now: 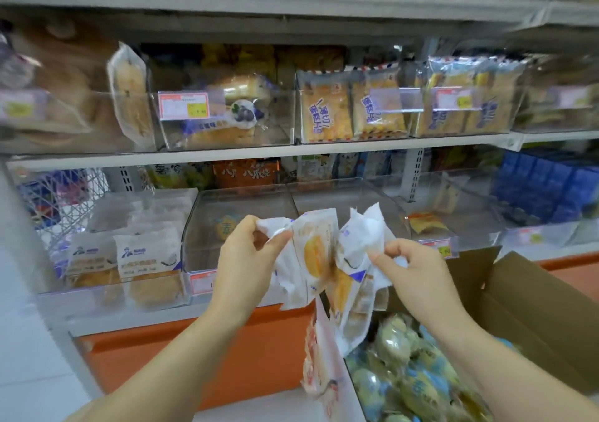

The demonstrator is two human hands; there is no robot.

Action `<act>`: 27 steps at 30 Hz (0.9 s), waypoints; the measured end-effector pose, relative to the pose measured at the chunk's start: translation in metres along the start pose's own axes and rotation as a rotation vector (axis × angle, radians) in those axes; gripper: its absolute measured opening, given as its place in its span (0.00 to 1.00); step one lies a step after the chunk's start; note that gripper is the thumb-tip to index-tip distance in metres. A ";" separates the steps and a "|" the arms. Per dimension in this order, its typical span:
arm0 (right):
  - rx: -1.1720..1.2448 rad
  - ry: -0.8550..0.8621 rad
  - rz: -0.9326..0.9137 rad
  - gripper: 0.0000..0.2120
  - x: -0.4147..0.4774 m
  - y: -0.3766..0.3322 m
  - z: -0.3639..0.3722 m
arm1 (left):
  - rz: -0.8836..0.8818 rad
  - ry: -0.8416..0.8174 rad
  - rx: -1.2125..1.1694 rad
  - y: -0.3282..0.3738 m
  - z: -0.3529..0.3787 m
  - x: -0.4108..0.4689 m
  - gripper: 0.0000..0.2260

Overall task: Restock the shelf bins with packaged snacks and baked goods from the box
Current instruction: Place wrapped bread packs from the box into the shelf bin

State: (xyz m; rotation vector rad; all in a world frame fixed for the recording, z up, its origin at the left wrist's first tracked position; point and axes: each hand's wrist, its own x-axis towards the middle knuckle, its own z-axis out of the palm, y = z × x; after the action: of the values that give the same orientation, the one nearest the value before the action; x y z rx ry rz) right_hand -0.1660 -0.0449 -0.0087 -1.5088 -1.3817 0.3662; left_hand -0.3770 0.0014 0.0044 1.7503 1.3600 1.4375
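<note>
The left hand (246, 253) pinches the crimped top of a white packet showing a yellow cake (312, 254), thumb and fingers closed on the wrapper. The right hand (418, 275) likewise pinches the top edge of a second white packet (363, 237). Both packets are held in the air, touching each other, just in front of the clear bin (197, 227) on the lower shelf (129, 319). More packets (350, 308) hang below them; I cannot tell which hand carries those. The cardboard box (534, 305) stands open at the right, with green and blue wrapped snacks (405, 373) in it.

The step in hand looks like sorting this bunch and putting it into the bin ahead, which is nearly bare, with what seems to be one packet (227, 224) at its bottom. To do it well:
- Separate the packets first, so none slips loose.
- Lift them over the bin's front wall rather than pushing against it.
- Stand them upright, printed faces forward, like the neighbouring bin's stock (146, 259).
- Grip by the seal, not the soft cake, which would likely crush
</note>
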 end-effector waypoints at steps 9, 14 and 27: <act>0.785 -0.071 0.389 0.06 0.011 -0.065 0.073 | -0.049 0.289 -0.347 0.013 -0.047 -0.003 0.10; 1.162 -0.177 0.552 0.09 0.024 -0.102 0.132 | -0.140 0.572 -0.516 -0.015 -0.097 0.013 0.09; 1.418 -0.250 0.594 0.09 0.052 -0.143 0.296 | 0.025 0.926 -0.359 -0.084 -0.179 0.062 0.05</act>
State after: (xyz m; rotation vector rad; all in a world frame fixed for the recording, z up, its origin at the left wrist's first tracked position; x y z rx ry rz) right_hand -0.4593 0.1123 -0.0031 -0.5835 -0.4542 1.5436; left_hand -0.5779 0.0519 0.0183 0.8678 1.3301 2.4758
